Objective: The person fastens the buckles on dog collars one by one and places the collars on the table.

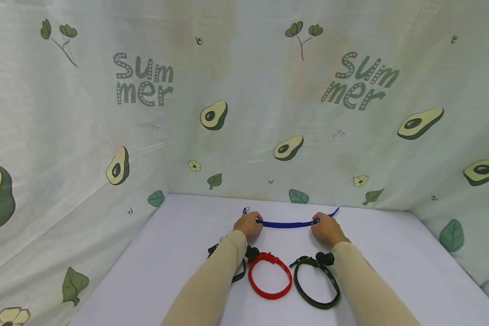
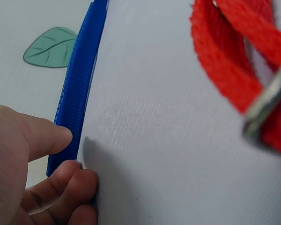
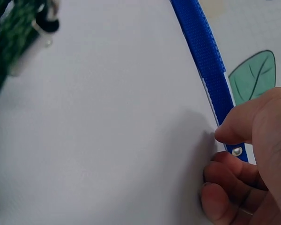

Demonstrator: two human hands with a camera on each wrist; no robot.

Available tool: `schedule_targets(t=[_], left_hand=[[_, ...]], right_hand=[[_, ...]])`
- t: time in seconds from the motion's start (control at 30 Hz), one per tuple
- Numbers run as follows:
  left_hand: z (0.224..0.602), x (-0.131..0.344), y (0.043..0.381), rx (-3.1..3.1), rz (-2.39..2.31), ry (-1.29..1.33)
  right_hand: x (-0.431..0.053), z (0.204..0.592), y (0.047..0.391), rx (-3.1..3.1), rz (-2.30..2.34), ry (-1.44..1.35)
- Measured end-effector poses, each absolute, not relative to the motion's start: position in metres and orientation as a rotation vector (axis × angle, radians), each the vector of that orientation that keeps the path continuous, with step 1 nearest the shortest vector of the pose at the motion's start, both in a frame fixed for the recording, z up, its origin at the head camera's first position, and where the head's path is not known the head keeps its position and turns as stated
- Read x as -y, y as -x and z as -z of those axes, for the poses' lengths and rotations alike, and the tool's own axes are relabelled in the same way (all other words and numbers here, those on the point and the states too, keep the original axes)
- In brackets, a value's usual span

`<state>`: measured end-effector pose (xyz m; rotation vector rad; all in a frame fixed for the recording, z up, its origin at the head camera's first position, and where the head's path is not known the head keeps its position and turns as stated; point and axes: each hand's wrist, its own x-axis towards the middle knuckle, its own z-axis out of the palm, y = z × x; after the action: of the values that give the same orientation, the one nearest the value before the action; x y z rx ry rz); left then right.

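A blue webbing collar [image 1: 285, 225] with metal eyelets stretches between both hands near the table's far edge, sagging slightly in the middle. My left hand [image 1: 248, 225] pinches it near the end with metal hardware. Toward the pointed tail, my right hand [image 1: 328, 230] pinches the other part, and the tip sticks out beyond it. In the left wrist view, thumb and curled fingers meet on the blue strap [image 2: 77, 89]. The right wrist view shows the right thumb and fingers beside a metal eyelet [image 3: 237, 151].
Nearer the body lie a buckled red collar [image 1: 270, 296] and a dark green collar [image 1: 319, 305], both in loops. A dark collar [image 1: 239, 276] is partly hidden under the left forearm. A printed cloth [image 1: 252, 172] hangs behind the white table [image 1: 391, 262].
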<state>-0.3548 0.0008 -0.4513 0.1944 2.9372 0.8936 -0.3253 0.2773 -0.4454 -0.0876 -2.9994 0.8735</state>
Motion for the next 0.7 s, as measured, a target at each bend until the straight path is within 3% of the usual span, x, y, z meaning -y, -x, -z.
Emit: schedule_targets(t=[0.7], left_hand=[[0.449, 0.008, 0.346, -3.09, -0.883, -0.28]], right_hand=[[-0.299, 0.452, 0.32, 2.923, -0.923, 0.008]])
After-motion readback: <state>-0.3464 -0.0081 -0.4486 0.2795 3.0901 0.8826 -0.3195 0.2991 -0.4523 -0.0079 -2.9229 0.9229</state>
